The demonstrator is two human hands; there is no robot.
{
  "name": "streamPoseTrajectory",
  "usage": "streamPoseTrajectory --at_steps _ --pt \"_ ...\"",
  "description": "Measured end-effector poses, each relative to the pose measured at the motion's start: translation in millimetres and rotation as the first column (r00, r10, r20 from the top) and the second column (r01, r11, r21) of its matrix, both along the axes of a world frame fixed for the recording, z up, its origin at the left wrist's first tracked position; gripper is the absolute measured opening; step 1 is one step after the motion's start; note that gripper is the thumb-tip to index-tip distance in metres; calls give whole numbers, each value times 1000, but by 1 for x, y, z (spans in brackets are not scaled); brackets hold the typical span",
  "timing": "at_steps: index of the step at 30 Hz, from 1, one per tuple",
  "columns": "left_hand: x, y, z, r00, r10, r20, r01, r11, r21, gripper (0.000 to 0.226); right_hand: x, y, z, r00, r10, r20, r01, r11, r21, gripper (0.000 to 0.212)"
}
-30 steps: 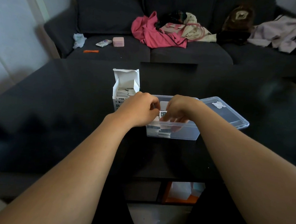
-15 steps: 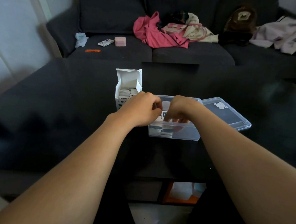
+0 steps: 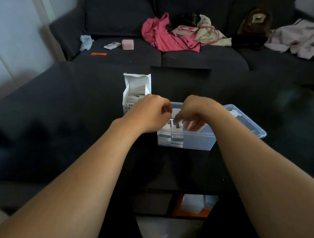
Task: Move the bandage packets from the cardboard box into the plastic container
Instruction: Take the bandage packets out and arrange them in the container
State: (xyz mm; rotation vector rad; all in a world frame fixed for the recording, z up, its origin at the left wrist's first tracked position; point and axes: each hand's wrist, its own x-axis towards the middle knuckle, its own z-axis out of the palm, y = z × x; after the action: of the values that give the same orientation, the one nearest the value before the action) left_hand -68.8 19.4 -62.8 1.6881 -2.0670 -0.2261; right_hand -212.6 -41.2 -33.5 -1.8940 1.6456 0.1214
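Currently both hands over plastic container (image 3: 197, 140): right hand (image 3: 195, 112) fingertips pinch bandage packets (image 3: 177, 123) standing inside; left hand (image 3: 150, 114) curled, grip unclear. Seat pkts upright vs stack; more wait in cardboard box (image 3: 135, 93)

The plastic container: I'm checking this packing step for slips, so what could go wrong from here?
1. The left hand and right hand crowd the plastic container; a packet could snag and land on the table.
2. The upright cardboard box stands right beside the left hand; a nudge might tip it.
3. Packets are stacked at one end and may slump.
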Motion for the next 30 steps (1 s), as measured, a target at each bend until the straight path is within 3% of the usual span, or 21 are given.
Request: streamPoseTrajectory --at_steps 3,6,8,10,11,14,20,30 --pt "9 3 10 987 13 -163 -41 984 -172 19 1 2 15 986 12 168 17 986 -167 20" --pt "38 8 19 861 193 -471 -395 838 -377 19 14 4 21 908 222 355 -15 866 -501 18" --pt "59 12 17 717 348 -605 -612 730 -305 19 30 9 22 853 332 402 -16 787 -617 13" --pt "72 12 6 589 494 -640 -672 739 -50 34 47 11 19 847 395 355 -62 738 -672 8" --pt "75 10 -1 578 547 -605 -641 763 78 45 54 12 16 852 418 314 -95 715 -693 6" --pt "76 9 -12 682 564 -465 -513 823 245 63 74 9 7 886 436 161 -193 659 -727 12" --pt "71 8 -14 803 494 -332 -469 869 157 26 97 4 -1 921 372 -118 -343 627 -700 27" --pt "73 3 -18 830 484 -278 -461 875 147 20 100 0 0 920 380 -97 -341 650 -680 14"
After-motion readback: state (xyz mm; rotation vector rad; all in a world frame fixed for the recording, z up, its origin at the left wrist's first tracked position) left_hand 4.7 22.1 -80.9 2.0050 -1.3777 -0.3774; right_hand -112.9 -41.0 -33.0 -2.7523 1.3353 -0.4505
